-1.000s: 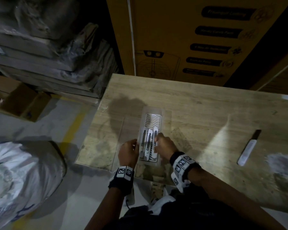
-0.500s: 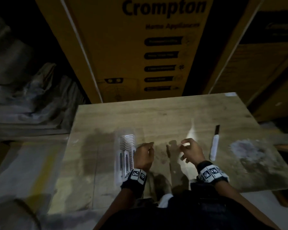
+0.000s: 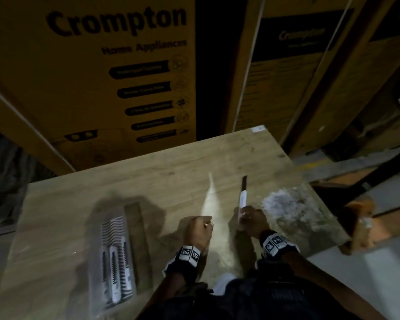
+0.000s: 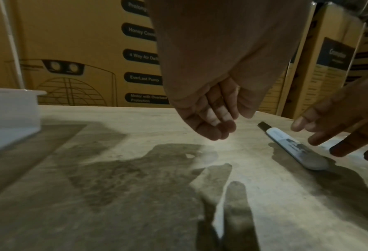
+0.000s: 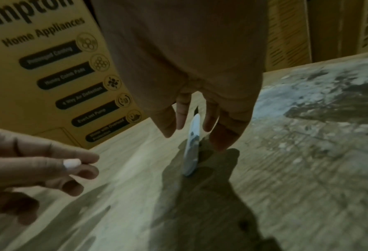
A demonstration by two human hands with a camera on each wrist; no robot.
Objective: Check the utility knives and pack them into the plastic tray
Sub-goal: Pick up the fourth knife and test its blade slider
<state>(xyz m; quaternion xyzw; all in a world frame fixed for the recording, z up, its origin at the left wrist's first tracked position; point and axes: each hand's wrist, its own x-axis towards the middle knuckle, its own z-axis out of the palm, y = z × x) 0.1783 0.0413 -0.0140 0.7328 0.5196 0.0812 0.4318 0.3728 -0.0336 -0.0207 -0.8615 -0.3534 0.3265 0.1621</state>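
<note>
A clear plastic tray (image 3: pixel 134 229) lies at the table's left with white utility knives (image 3: pixel 115 271) side by side in its slots; its pale wall (image 4: pixel 11 115) shows at the left of the left wrist view. One loose white knife (image 3: pixel 243 197) (image 4: pixel 294 146) (image 5: pixel 192 141) with a dark tip lies right of centre. My right hand (image 3: pixel 252 218) (image 5: pixel 200 125) hovers over its near end, fingers straight and spread on either side of it, not closed round it. My left hand (image 3: pixel 199 229) (image 4: pixel 213 122) hangs loosely curled just left of it, holding nothing.
Tall yellow Crompton cartons (image 3: pixel 116 72) stand right behind the wooden table (image 3: pixel 171 162). A pale scuffed patch (image 3: pixel 282 202) marks the table right of the knife. The table's right edge drops to the floor (image 3: pixel 367 273).
Both hands left the tray and moved right. The right hand has come over the loose knife, the left trails beside it. The head view has swung to the right.
</note>
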